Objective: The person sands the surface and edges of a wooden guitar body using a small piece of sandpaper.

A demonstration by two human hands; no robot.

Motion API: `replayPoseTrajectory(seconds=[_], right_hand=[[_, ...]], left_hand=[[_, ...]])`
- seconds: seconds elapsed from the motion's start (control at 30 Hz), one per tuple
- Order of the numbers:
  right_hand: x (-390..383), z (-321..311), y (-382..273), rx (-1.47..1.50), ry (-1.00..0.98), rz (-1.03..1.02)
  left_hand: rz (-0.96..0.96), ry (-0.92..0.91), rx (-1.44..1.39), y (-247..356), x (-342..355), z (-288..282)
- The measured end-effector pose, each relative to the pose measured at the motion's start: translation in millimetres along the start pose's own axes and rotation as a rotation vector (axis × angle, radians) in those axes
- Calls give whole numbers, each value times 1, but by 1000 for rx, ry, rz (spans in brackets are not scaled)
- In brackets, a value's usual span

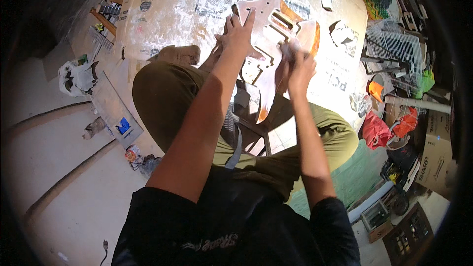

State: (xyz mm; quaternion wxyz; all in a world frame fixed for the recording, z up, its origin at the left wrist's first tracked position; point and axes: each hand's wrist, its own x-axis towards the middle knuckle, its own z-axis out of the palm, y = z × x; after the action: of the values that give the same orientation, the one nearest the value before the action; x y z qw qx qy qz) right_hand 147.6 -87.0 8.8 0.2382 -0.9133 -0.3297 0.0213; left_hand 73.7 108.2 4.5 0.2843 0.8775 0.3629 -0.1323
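Note:
An electric guitar body [268,76] of pale, dusty wood, with cut-out cavities and orange-brown finish at some edges, lies tilted before my crossed legs. My left hand [239,37] rests on its left side, fingers spread and pressed against the wood. My right hand [299,66] is at the right side of the body, fingers bent and drawn together. Motion smears its fingertips, and whatever they may hold is too blurred to make out.
Printed cardboard [172,0] lies under and beyond the guitar body. Crumpled scraps [341,33] sit on its right part. At right are a white wire rack [394,59], a red bag [377,130] and a carton [436,162]. A white plastic bag [76,79] lies at left.

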Motion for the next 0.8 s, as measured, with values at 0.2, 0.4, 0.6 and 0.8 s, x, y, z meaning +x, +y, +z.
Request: replayPoseTrajectory(seconds=[0.2, 0.4, 0.6, 0.8], right_hand=[[-45, 2, 6, -85, -149, -180], [61, -4, 45, -67, 40, 16], [-62, -13, -15, 30, -221, -180], [89, -5, 46, -64, 73, -63]], left_hand=[[15, 61, 12, -8, -2, 0], [53, 71, 14, -4, 1, 11], [7, 57, 4, -10, -2, 2], [46, 78, -8, -7, -1, 6]])
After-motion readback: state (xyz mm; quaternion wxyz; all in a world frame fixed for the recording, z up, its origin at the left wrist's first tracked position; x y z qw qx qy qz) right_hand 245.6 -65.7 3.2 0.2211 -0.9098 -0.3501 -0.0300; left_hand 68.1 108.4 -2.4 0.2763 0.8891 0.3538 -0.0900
